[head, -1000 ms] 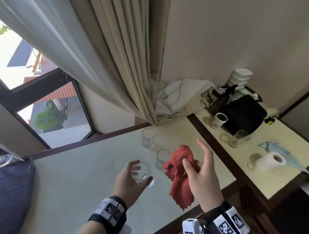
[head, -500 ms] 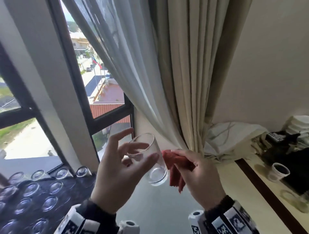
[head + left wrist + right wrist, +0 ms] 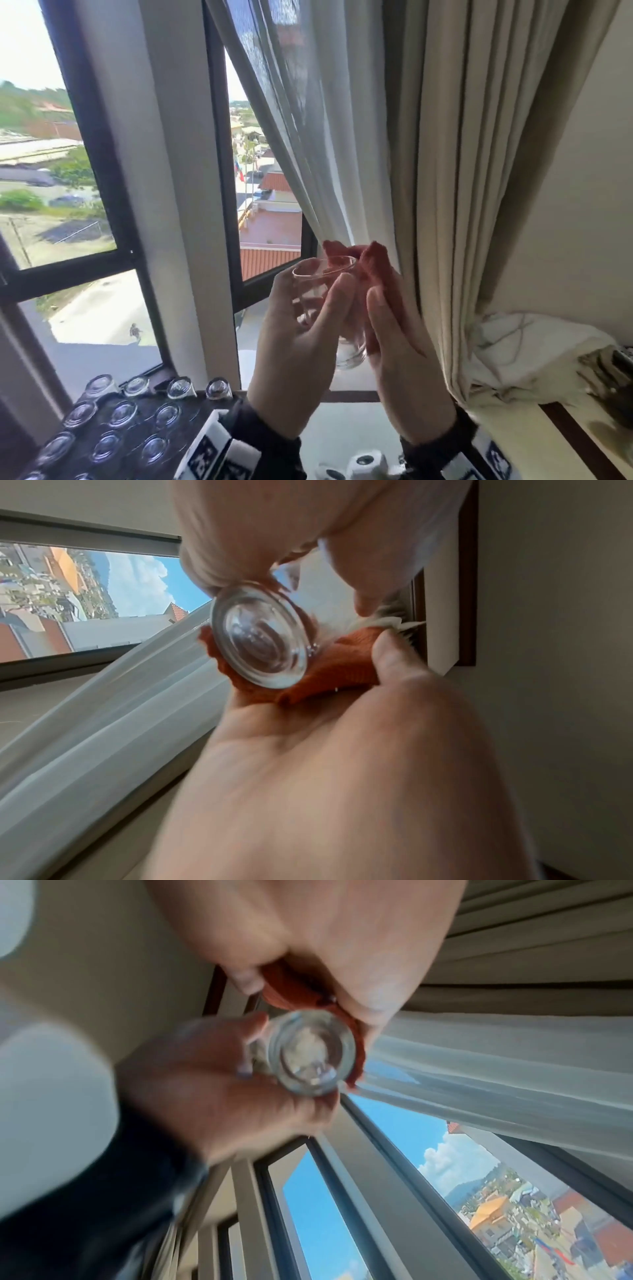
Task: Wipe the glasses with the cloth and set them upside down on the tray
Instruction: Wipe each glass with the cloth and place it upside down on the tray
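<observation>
My left hand (image 3: 320,287) holds a clear glass (image 3: 351,356) up in front of the window, mouth up and tilted, thumb on its near side and fingers round the far side. My right hand (image 3: 380,277) holds the red cloth (image 3: 376,263) against the glass's right side, and the cloth reaches up to the rim. In the left wrist view the thick glass base (image 3: 258,639) faces the camera with the cloth (image 3: 342,669) beside it. The right wrist view shows the glass (image 3: 313,1053) between the cloth (image 3: 291,988) and my left hand (image 3: 240,1083). A dark tray (image 3: 137,442) at lower left carries several upside-down glasses (image 3: 121,413).
Beige curtain (image 3: 445,171) and sheer curtain (image 3: 308,137) hang right behind my hands. The window frame (image 3: 219,171) is just past the tray. Crumpled white fabric (image 3: 531,349) lies at right. The pale tabletop (image 3: 342,438) shows below my wrists.
Both hands have lifted from the table to window height and come together. The cloth now lies against the glass's side up to its rim. The head view has tilted up and left.
</observation>
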`<move>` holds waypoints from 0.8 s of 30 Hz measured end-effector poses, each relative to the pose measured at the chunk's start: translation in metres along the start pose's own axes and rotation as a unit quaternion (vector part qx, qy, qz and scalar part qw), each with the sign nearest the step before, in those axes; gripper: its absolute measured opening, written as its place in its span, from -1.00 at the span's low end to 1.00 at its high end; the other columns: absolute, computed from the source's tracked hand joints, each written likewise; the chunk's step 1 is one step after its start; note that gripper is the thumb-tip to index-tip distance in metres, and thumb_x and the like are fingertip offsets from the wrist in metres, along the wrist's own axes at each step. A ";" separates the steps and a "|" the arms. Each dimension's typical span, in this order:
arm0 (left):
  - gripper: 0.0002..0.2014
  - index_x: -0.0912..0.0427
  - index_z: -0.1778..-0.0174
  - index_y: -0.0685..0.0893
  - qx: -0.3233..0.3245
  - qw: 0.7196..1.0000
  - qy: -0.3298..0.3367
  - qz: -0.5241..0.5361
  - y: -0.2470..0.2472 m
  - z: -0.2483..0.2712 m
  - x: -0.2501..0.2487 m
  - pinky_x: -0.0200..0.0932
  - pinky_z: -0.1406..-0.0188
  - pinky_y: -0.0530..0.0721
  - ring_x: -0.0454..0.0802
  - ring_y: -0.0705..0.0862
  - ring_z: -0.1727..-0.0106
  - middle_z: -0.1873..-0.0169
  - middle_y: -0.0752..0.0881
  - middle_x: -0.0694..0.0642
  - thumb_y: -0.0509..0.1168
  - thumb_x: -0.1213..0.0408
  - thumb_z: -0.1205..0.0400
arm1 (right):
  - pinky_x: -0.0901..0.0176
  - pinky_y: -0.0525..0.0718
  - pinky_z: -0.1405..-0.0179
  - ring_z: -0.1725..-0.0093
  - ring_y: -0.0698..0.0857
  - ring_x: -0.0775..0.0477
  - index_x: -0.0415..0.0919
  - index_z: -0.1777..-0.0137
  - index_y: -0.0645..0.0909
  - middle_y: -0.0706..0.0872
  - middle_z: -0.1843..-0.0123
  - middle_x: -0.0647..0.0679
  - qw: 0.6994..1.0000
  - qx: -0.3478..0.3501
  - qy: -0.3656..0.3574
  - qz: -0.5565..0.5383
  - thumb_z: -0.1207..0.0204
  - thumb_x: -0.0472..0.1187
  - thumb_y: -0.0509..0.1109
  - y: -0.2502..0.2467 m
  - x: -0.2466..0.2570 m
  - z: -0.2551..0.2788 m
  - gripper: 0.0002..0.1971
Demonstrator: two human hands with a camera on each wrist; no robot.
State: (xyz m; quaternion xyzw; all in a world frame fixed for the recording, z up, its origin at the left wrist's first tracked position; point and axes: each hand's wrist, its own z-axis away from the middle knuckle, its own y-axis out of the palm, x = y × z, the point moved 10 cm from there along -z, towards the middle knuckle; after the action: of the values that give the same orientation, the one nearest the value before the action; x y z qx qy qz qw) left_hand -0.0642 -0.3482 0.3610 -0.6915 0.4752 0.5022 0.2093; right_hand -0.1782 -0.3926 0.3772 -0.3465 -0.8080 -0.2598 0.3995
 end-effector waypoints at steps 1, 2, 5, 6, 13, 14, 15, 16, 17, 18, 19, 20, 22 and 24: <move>-0.55 0.17 -0.36 0.63 -0.003 1.000 0.002 0.007 -0.003 -0.004 -0.003 -0.22 0.03 0.81 -0.02 0.87 -0.01 -0.08 0.84 0.15 0.41 -0.03 -0.67 | 0.08 0.53 -0.52 -0.59 0.53 -0.11 -0.12 -0.69 0.32 0.55 -0.60 -0.07 0.999 0.028 -0.042 0.016 -0.81 -0.28 0.12 0.013 0.008 0.005 -0.54; -0.53 0.19 -0.35 0.64 -0.005 1.000 -0.001 0.020 -0.006 -0.009 -0.004 -0.27 0.07 0.79 -0.08 0.86 0.04 -0.07 0.83 0.15 0.37 -0.08 -0.66 | 0.10 0.44 -0.59 -0.68 0.39 -0.13 -0.19 -0.74 0.20 0.40 -0.70 -0.10 0.995 0.050 -0.082 0.038 -0.80 -0.35 0.10 0.023 0.012 0.011 -0.48; -0.42 0.20 -0.39 0.66 -0.008 0.998 -0.032 0.060 -0.012 -0.020 -0.003 -0.31 0.05 0.79 -0.03 0.88 -0.12 -0.15 0.86 0.13 0.41 -0.18 -0.62 | -0.10 0.19 -0.74 -0.80 0.04 -0.15 -0.26 -0.76 0.09 0.06 -0.82 -0.08 0.986 0.043 -0.139 0.084 -0.75 -0.36 0.12 0.031 0.002 0.023 -0.41; -0.39 0.23 -0.40 0.66 -0.002 0.997 -0.038 0.063 -0.011 -0.021 -0.001 -0.29 0.03 0.80 0.03 0.88 -0.15 -0.15 0.87 0.15 0.43 -0.19 -0.62 | -0.19 0.16 -0.74 -0.80 0.04 -0.16 -0.21 -0.75 0.17 0.08 -0.82 -0.09 0.987 0.018 -0.137 0.085 -0.73 -0.29 0.11 0.026 -0.004 0.023 -0.42; -0.35 0.20 -0.36 0.70 0.054 0.993 -0.089 0.057 0.012 -0.012 0.013 -0.39 -0.06 0.68 -0.22 0.78 -0.01 -0.06 0.84 0.02 0.28 -0.28 -0.60 | 0.07 0.37 -0.66 -0.73 0.26 0.10 -0.10 -0.75 0.12 0.24 -0.77 0.08 0.987 -0.051 -0.121 0.089 -0.76 -0.21 0.03 0.009 0.005 -0.002 -0.45; -0.35 0.15 -0.40 0.70 0.049 0.991 -0.105 0.067 0.012 -0.013 0.017 -0.27 -0.23 0.70 -0.16 0.79 -0.15 -0.16 0.84 0.04 0.28 -0.33 -0.64 | 0.14 0.36 -0.65 -0.74 0.24 0.08 -0.21 -0.75 0.09 0.22 -0.78 0.01 0.984 -0.040 -0.139 0.099 -0.75 -0.29 0.03 0.011 0.009 -0.002 -0.44; -0.33 0.14 -0.44 0.69 0.045 0.989 -0.118 0.082 0.011 -0.016 0.020 -0.04 -0.41 0.69 0.00 0.79 -0.28 -0.25 0.82 0.14 0.28 -0.37 -0.68 | 0.09 0.32 -0.68 -0.76 0.20 0.00 -0.27 -0.75 0.07 0.18 -0.79 -0.06 0.981 -0.025 -0.154 0.115 -0.75 -0.38 0.03 0.015 0.009 0.000 -0.43; -0.28 0.18 -0.49 0.66 0.040 0.986 -0.130 0.098 0.008 -0.019 0.022 0.25 -0.51 0.65 0.23 0.76 -0.36 -0.31 0.77 0.31 0.30 -0.38 -0.68 | -0.03 0.26 -0.71 -0.77 0.15 -0.09 -0.28 -0.75 0.07 0.15 -0.80 -0.09 0.977 -0.010 -0.167 0.133 -0.74 -0.42 0.03 0.018 0.007 0.005 -0.42; -0.21 0.25 -0.51 0.63 0.037 0.983 -0.136 0.113 0.006 -0.023 0.021 0.51 -0.51 0.58 0.46 0.70 -0.38 -0.33 0.71 0.47 0.32 -0.41 -0.66 | -0.13 0.21 -0.72 -0.78 0.11 -0.17 -0.25 -0.77 0.08 0.13 -0.80 -0.12 0.973 -0.001 -0.176 0.151 -0.75 -0.42 0.05 0.020 0.002 0.011 -0.41; -0.13 0.30 -0.51 0.62 0.032 0.982 -0.140 0.121 0.003 -0.026 0.019 0.65 -0.49 0.53 0.60 0.65 -0.36 -0.33 0.66 0.56 0.36 -0.45 -0.60 | -0.15 0.20 -0.73 -0.79 0.08 -0.21 -0.21 -0.77 0.11 0.11 -0.81 -0.14 0.969 0.003 -0.182 0.164 -0.75 -0.37 0.06 0.021 -0.003 0.018 -0.42; -0.07 0.32 -0.48 0.63 0.022 0.982 -0.142 0.118 -0.001 -0.029 0.019 0.64 -0.48 0.55 0.63 0.63 -0.34 -0.33 0.64 0.57 0.39 -0.49 -0.53 | -0.10 0.20 -0.73 -0.79 0.07 -0.23 -0.17 -0.76 0.14 0.11 -0.81 -0.15 0.969 0.001 -0.184 0.167 -0.75 -0.30 0.07 0.020 -0.008 0.023 -0.43; -0.07 0.31 -0.45 0.66 0.013 0.983 -0.146 0.113 -0.004 -0.031 0.020 0.50 -0.45 0.64 0.55 0.66 -0.25 -0.30 0.65 0.53 0.40 -0.50 -0.50 | -0.02 0.22 -0.72 -0.79 0.09 -0.22 -0.14 -0.76 0.15 0.12 -0.80 -0.15 0.972 -0.007 -0.175 0.157 -0.76 -0.26 0.07 0.018 -0.012 0.025 -0.44; -0.13 0.40 -0.41 0.65 0.030 0.984 -0.143 0.101 0.000 -0.029 0.020 0.05 -0.18 0.73 0.21 0.66 -0.01 -0.08 0.70 0.44 0.35 -0.42 -0.60 | 0.22 0.26 -0.67 -0.77 0.15 -0.09 -0.17 -0.77 0.13 0.17 -0.80 -0.04 0.980 -0.028 -0.141 0.136 -0.81 -0.25 0.03 0.010 -0.017 0.021 -0.48; -0.24 0.53 -0.34 0.59 0.066 0.983 -0.140 0.094 0.013 -0.020 0.019 -0.14 -0.01 0.73 0.03 0.64 0.13 0.08 0.70 0.34 0.27 -0.24 -0.70 | 0.39 0.31 -0.59 -0.73 0.25 0.10 -0.13 -0.74 0.17 0.28 -0.75 0.13 0.984 -0.057 -0.110 0.129 -0.81 -0.19 0.01 0.001 -0.016 0.010 -0.50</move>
State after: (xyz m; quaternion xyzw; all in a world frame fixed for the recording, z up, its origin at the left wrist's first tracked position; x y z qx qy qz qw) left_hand -0.0649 -0.3783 0.3542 -0.5509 0.5366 0.5789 0.2710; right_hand -0.1752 -0.3905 0.3584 -0.4971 -0.7790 -0.2122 0.3178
